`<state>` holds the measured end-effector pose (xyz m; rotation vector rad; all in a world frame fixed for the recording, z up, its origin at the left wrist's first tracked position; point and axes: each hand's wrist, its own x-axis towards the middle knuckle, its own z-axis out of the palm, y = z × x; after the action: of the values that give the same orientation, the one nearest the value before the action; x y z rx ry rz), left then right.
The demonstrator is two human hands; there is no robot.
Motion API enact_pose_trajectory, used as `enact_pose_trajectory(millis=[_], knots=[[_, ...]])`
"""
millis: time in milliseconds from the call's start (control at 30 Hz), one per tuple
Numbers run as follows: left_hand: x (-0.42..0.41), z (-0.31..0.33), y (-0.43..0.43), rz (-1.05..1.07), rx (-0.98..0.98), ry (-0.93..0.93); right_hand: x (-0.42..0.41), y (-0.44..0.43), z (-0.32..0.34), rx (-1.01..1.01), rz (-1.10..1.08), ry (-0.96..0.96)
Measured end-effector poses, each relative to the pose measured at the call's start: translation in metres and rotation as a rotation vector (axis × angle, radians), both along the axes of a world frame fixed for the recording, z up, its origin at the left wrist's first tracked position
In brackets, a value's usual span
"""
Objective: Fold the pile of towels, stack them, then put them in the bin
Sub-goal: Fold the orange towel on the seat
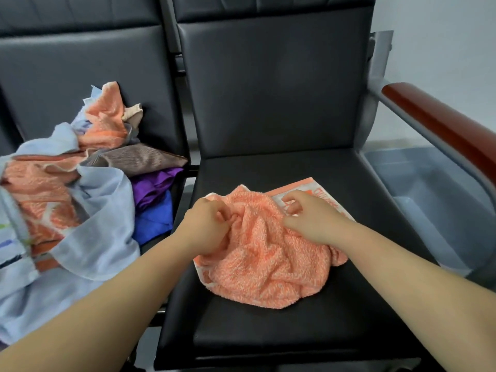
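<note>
While reaching over the black seat [268, 331], gripping the crumpled orange towel [268, 269] two-handed. Left hand [206, 226] fisted, fingers curled into a fold at the towel's left. Right hand [308, 218] half-closed, fingertips pinching fabric by the striped border. Unfolded pile [67, 189] heaped to the left; grey bin [429, 189] low at right.

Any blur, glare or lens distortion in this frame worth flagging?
Head view: wide-angle bending curves the armrest; focus is soft overall, with the towel pile at the left edge smeared; a dull sheen on the chair back; even light, faint shadow under the orange towel.
</note>
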<state>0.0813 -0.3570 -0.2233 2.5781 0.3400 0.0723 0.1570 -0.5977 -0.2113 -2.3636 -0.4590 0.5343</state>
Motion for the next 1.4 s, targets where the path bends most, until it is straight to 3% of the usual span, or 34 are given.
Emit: enact_pose_trajectory(millis=[167, 367, 467, 533, 633, 733, 867, 1033, 1200, 1300, 1400], knots=[[0.001, 0.0, -0.003, -0.104, -0.254, -0.095, 0.002, 0.006, 0.003, -0.091, 0.062, -0.033], [-0.003, 0.009, -0.009, -0.315, -0.31, -0.16, 0.008, 0.01, 0.007, 0.176, -0.139, -0.037], [-0.005, 0.018, -0.012, -0.372, -0.479, -0.057, 0.007, 0.01, 0.002, 0.148, 0.008, 0.044], [-0.005, 0.016, -0.01, -0.271, -0.53, -0.011, 0.005, 0.009, -0.004, 0.064, 0.09, 0.024], [-0.005, 0.005, -0.005, -0.076, -0.29, -0.013, 0.007, 0.009, -0.004, -0.029, 0.088, -0.018], [-0.006, -0.004, 0.001, 0.056, -0.001, 0.131, 0.01, 0.01, -0.004, -0.037, -0.06, -0.028], [-0.001, -0.005, 0.007, 0.116, 0.082, 0.227, 0.006, 0.008, 0.009, 0.1, -0.157, 0.028], [0.002, 0.007, 0.006, 0.244, -0.192, 0.007, 0.003, 0.013, 0.013, 0.426, -0.25, 0.229], [0.003, 0.031, 0.009, 0.271, -0.853, -0.124, 0.004, 0.011, 0.02, 0.763, -0.21, 0.599], [0.0, 0.044, 0.004, 0.171, -1.074, -0.126, 0.003, 0.011, 0.026, 0.716, -0.091, 0.659], [-0.004, 0.051, -0.001, 0.056, -1.094, -0.106, 0.002, 0.013, 0.024, 0.508, -0.14, 0.447]])
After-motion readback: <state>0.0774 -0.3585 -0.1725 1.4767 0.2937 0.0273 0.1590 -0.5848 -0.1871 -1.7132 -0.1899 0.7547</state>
